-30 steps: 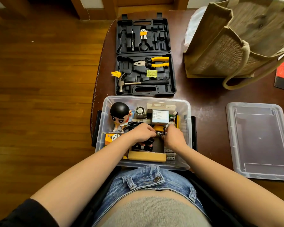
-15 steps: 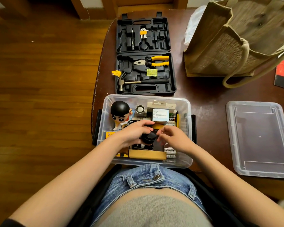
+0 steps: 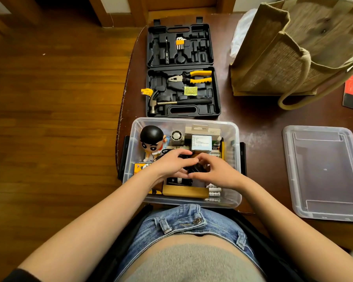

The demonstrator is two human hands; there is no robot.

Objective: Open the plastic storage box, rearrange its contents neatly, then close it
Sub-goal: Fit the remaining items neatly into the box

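Both hands are now drawing closer over the storage box [image 3: 235,139] at the near surface edge; left hand [image 3: 171,165] and right hand [image 3: 218,171] are gripping one small black object [image 3: 196,168], probably to reposition it. Lid [image 3: 324,171] is lying right.

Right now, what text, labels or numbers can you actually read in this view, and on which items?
Nothing reads clearly.
White box label: printed lines, too small.
Yellow card under the left hand: large letters, mostly covered.
Batteries near the right hand: markings blurred.
Figurine base: blurred.
Yellow tag by the hammer: unreadable.
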